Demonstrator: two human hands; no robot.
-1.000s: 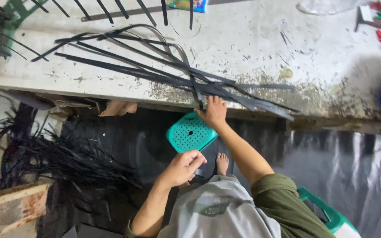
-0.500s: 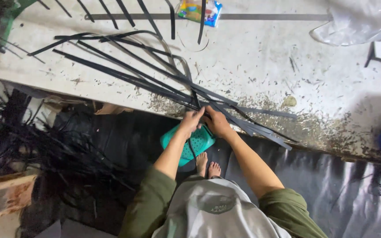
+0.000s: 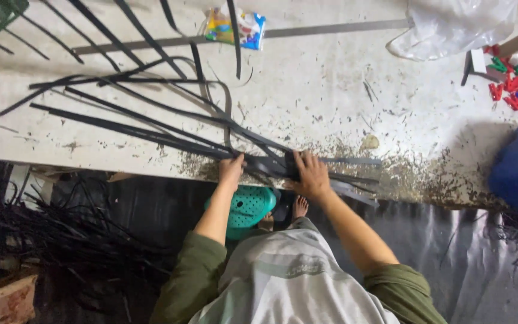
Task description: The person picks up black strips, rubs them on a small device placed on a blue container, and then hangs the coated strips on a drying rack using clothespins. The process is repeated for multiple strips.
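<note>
My left hand (image 3: 231,169) and right hand (image 3: 310,174) both press flat on the bundle of black strips (image 3: 151,129), fingers spread, not closed around it, at the counter (image 3: 307,90) edge in mid-frame. The strips' long axis runs from my hands toward the upper left; my left hand sits nearer that free length.

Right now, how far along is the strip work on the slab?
Done: a fan of long black strips lies on the concrete slab. In hand: left hand and right hand both press the strips' crossing near the slab edge. Left: a loose pile of black strips sits untouched on the floor at left; no woven section is visible yet.
</note>
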